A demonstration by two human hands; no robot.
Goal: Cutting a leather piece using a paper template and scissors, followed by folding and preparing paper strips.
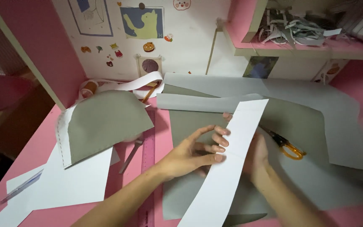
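Observation:
A long white paper pattern strip (232, 159) lies slanted over a grey sheet (299, 126) on the pink desk (34, 147). My left hand (194, 153) presses its fingertips on the strip's left edge near the middle. My right hand (257, 157) lies mostly under the strip's right side, a fingertip showing past its top left edge. Orange-handled scissors (286, 145) rest on the grey sheet just right of my right hand.
A cut grey piece with a rounded top (106, 122) lies on white paper (72, 180) at the left. A pink ruler (148, 151) runs down the desk beside a metal tool (131, 153). A pen (22, 187) lies far left. Paper scraps (295, 29) fill the shelf above.

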